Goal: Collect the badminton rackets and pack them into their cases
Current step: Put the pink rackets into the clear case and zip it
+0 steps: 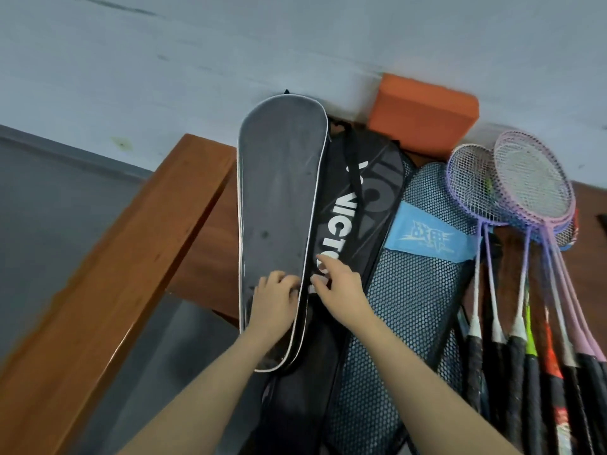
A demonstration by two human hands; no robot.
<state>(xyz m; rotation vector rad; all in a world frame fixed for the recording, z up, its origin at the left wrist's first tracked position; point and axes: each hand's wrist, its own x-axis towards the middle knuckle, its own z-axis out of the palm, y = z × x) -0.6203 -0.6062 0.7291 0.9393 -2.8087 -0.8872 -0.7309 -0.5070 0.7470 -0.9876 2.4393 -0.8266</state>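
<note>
Looking down, we see a reddish-brown wooden table point(108, 274) set against a pale blue-grey wall point(230, 54), a grey floor point(49, 208) off to the left, and an orange foam block point(423, 114) wedged where the tabletop meets the wall.

Front and centre lies the grey racket-shaped fabric case with white piping point(279, 205). Its long axis runs away from us, the broad rounded head end pointing at the wall and the narrow end nearest our arms. The fabric is matte and a little scuffed, the piping tracing the whole outline.

It overlaps a black case printed with white VICTOR lettering point(358, 205), and just right of that sits a black mesh case with a light blue label point(417, 290).

Our left hand point(274, 302) rests on the grey case's lower half, fingers curled over its right edge and gripping it. Our right hand point(340, 287) sits on the black case beside that edge, fingers bent, fingertips at the seam; whether it pinches anything we cannot tell.

At far right, a bundle of badminton rackets with purple and pink frames and dark grips point(525, 257) lies heads toward the wall.
</note>
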